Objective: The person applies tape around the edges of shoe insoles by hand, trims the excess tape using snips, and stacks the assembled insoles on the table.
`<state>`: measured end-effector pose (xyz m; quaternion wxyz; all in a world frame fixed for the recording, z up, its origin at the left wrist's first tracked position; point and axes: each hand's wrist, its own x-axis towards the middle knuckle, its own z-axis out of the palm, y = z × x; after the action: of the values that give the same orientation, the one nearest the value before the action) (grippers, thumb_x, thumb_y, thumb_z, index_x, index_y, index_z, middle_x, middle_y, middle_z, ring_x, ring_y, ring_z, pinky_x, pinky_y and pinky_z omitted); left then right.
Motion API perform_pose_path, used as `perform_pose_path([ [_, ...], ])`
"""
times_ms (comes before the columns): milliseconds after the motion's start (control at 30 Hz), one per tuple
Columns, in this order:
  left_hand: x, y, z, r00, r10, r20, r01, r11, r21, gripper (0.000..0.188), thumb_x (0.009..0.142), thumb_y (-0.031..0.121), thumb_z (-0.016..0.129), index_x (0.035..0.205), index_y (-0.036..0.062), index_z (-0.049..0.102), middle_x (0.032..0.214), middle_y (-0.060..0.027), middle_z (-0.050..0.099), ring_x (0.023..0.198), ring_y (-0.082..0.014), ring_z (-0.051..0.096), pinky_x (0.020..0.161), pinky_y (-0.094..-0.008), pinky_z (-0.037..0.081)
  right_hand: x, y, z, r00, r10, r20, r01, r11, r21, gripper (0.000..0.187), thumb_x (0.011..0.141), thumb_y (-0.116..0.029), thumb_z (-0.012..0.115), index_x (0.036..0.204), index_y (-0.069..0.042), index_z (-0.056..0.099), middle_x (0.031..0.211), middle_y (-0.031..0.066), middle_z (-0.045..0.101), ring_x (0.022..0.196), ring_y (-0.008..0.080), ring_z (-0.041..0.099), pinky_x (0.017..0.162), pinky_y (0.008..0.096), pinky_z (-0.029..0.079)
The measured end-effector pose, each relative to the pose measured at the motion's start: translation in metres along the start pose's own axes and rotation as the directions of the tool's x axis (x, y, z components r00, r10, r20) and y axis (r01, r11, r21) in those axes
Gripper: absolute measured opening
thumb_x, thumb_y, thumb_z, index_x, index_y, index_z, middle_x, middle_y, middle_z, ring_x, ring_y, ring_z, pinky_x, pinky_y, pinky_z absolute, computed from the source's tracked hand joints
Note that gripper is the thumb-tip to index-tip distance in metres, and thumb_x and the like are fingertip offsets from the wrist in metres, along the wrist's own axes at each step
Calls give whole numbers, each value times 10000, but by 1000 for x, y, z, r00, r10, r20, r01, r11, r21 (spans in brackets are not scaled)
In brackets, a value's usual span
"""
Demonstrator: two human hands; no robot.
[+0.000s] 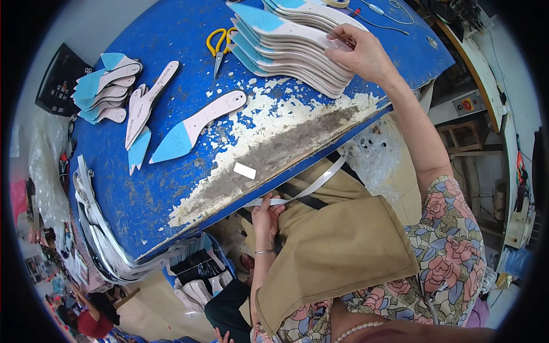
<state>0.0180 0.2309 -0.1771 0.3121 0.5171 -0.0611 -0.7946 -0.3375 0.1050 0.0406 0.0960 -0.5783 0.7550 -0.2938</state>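
Clock positions are read from the centre of the worker's view, with 12 o'clock straight ahead. The blue table [177, 43] is the largest item; its coating is flaked along the near edge. A tan apron [343, 251] covers the worker's front at 5 o'clock. The main stack of sole-shaped pieces [286, 54], pale pink with light-blue pointed ends, lies fanned on the table at 12 o'clock, points toward 11. A bundle of white strips [94, 211] hangs at the table's edge between 8 and 9 o'clock. A smaller pile of like pieces [106, 86] lies at 10 o'clock; a single piece [200, 123] lies flat nearer the centre, also at 10. The right hand [363, 51], at 1 o'clock, has thumb and forefinger set narrowly at the blunt ends of the main stack; from here I cannot tell whether they grip a piece. The left hand [267, 216], just below centre at 6 o'clock, pinches a white strip [317, 186], which runs from it toward 2 o'clock across the apron. Yellow-handled scissors [218, 48] lie at 11 o'clock, beside the main stack. A small white rectangle [245, 170] lies near centre, toward 9 o'clock
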Motion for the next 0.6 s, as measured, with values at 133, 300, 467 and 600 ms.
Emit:
perform_pose_path([
  [133,4,1,-1,1000,0,16,0,1000,-8,191,900,129,509,995,-29,558,892,-193,636,678,-235,643,594,-327,554,-3,-3,1,997,-27,-76,26,1000,-13,355,737,-293,651,1007,-64,626,951,89,608,860,220,609,782,318,474],
  [300,3,1,4,1000,-16,5,16,1000,-1,195,905,130,499,1002,-29,555,896,-195,634,675,-237,641,590,-329,555,-13,-9,3,995,-71,-68,58,983,-173,300,755,-287,667,984,-96,638,1012,54,567,880,200,609,774,332,485],
  [467,-2,-2,3,1000,10,9,-10,1000,-16,200,907,128,493,1016,-31,545,882,-191,632,679,-234,638,594,-326,556,-22,-14,3,953,-221,-208,190,969,-158,203,763,-147,659,956,-90,636,1001,47,586,821,199,623,719,302,498],
  [600,-13,-5,-3,998,58,-41,-59,998,-34,220,906,143,497,1033,-34,527,896,-181,625,715,-236,635,627,-332,555,-48,-31,5,893,-337,-300,380,920,99,193,725,0,635,904,-74,630,889,43,618,709,112,594,603,236,475],
])
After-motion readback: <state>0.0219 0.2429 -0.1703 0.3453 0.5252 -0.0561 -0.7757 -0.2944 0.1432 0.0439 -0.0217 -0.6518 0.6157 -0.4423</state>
